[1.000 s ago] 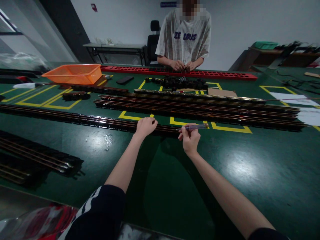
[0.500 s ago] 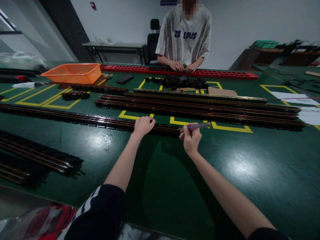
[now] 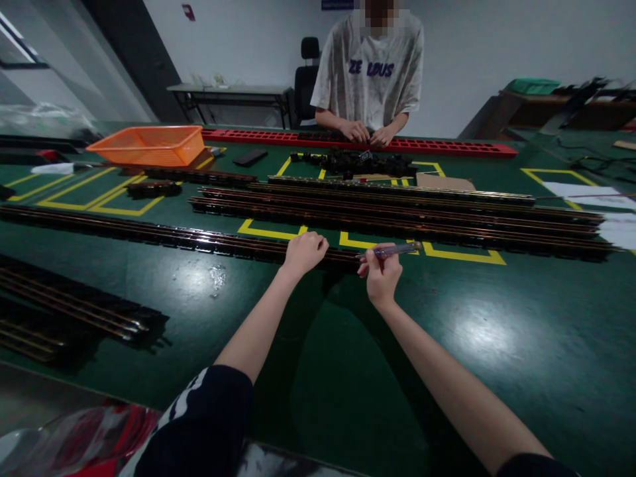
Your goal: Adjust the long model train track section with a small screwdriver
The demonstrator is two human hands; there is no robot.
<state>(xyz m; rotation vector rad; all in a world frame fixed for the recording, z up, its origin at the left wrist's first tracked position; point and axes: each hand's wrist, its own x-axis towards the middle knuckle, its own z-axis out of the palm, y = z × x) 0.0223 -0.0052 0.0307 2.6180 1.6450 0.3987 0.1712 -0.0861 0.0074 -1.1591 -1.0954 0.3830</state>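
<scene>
My left hand is closed over a long dark strip with shiny coppery bars along it, close to its right end. Its fingertips are hidden behind the hand. A screwdriver with a clear purplish handle lies in the closed fingers of my right hand. The handle slants up to the right, and its thin tip points left at the strip's end. Whether the tip touches the strip is too dark to tell. Just beyond both hands lies a bundle of similar dark strips.
More dark strips lie at the left front. An orange basket, a black phone-like slab and a red slotted rail are farther back. Across the table, a co-worker handles parts at the rail. White papers lie at right.
My left hand has slid right along the strip, closer to my right hand. The right hand and screwdriver hold nearly the same place.
</scene>
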